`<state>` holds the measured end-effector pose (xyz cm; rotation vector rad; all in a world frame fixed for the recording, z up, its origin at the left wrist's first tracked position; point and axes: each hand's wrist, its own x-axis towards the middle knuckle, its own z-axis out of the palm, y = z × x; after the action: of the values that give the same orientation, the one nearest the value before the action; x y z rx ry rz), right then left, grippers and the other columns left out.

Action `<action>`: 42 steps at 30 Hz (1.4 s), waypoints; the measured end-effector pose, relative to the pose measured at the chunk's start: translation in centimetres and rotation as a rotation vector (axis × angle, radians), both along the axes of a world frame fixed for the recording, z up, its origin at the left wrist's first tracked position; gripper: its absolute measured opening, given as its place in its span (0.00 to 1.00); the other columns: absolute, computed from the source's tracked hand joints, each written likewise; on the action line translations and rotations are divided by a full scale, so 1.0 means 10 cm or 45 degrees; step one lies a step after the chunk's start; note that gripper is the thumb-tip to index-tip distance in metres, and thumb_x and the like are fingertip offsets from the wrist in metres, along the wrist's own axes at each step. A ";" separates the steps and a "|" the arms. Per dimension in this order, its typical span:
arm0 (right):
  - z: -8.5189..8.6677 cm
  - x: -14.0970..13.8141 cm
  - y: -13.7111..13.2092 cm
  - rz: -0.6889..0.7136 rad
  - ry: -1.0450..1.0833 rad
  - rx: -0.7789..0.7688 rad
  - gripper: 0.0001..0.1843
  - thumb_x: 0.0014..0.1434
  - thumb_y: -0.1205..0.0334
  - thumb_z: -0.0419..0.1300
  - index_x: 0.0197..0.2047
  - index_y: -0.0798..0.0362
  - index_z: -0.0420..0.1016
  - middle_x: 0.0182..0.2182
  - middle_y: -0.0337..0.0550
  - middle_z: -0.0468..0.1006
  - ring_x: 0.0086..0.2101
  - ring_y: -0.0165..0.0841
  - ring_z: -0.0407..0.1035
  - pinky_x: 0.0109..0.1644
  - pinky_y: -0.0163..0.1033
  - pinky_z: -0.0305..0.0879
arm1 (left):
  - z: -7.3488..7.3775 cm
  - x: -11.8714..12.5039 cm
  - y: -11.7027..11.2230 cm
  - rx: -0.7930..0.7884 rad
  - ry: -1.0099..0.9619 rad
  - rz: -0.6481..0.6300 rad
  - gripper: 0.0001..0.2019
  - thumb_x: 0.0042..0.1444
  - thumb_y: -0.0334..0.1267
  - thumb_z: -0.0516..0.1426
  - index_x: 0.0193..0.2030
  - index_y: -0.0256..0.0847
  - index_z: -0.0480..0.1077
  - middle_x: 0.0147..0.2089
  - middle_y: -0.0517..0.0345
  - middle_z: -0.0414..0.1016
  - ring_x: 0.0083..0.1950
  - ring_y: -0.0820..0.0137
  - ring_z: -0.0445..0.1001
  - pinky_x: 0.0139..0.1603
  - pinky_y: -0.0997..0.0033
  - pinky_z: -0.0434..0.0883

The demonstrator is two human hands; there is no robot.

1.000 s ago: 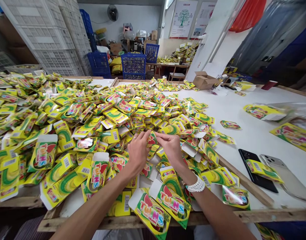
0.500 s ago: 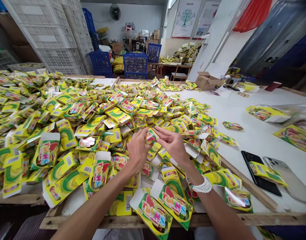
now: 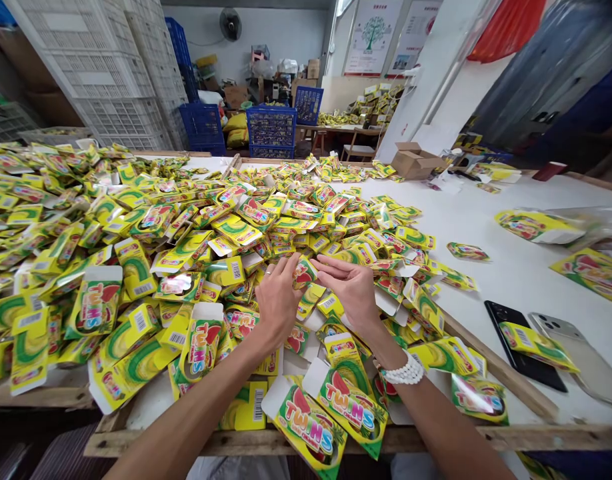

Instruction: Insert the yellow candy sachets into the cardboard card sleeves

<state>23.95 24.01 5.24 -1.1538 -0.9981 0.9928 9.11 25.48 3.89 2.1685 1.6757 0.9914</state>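
Observation:
Over the near middle of the pile, my left hand [image 3: 277, 297] grips a small yellow and green candy box [image 3: 304, 272] with a watermelon print. At the box's right end, the bent fingers and thumb of my right hand [image 3: 352, 290] close on its edge; my fingers partly hide the contact. A white beaded bracelet [image 3: 405, 371] circles my right wrist. Below my hands, two flat TWINS cartons [image 3: 306, 427] overlap the table's front edge. Another open-ended TWINS carton [image 3: 200, 343] leans to the left of my left forearm.
Heaped yellow-green cartons [image 3: 136, 200] cover the left and middle of the white table [image 3: 466, 287]. To the right lie a black phone [image 3: 516, 347], a pale phone [image 3: 586, 357] and a wooden strip [image 3: 496, 363]. An open cardboard box [image 3: 413, 163] stands farther back. Blue crates [image 3: 272, 127] are beyond.
Both hands stay at the same spot around the candy box. The right fingers have shifted very slightly to the right; the whole view has moved a touch.

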 end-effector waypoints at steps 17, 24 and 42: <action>-0.06 -0.15 -0.13 -0.040 -0.365 0.210 0.21 0.57 0.62 0.66 0.53 0.54 0.88 0.50 0.49 0.86 0.52 0.50 0.83 0.61 0.51 0.80 | 0.12 0.00 -0.07 -0.008 0.297 0.108 0.30 0.62 0.27 0.63 0.70 0.51 0.70 0.64 0.57 0.80 0.61 0.57 0.78 0.47 0.62 0.80; -0.10 -0.25 -0.15 -0.074 -0.419 0.225 0.21 0.56 0.62 0.67 0.53 0.50 0.88 0.52 0.48 0.86 0.53 0.51 0.83 0.60 0.53 0.80 | 0.10 0.00 -0.05 0.009 0.279 0.125 0.30 0.61 0.28 0.65 0.69 0.50 0.70 0.63 0.57 0.80 0.60 0.55 0.79 0.46 0.60 0.79; 0.08 -0.01 -0.03 -0.034 -0.002 0.010 0.14 0.43 0.53 0.79 0.33 0.51 0.91 0.33 0.48 0.89 0.34 0.47 0.85 0.39 0.49 0.86 | 0.01 0.02 -0.03 0.148 0.146 -0.018 0.29 0.57 0.32 0.69 0.66 0.48 0.73 0.61 0.54 0.81 0.58 0.58 0.80 0.51 0.64 0.77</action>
<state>23.88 23.74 6.00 -1.1587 -0.9848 0.9661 9.35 25.19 4.04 2.3493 1.6888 1.0022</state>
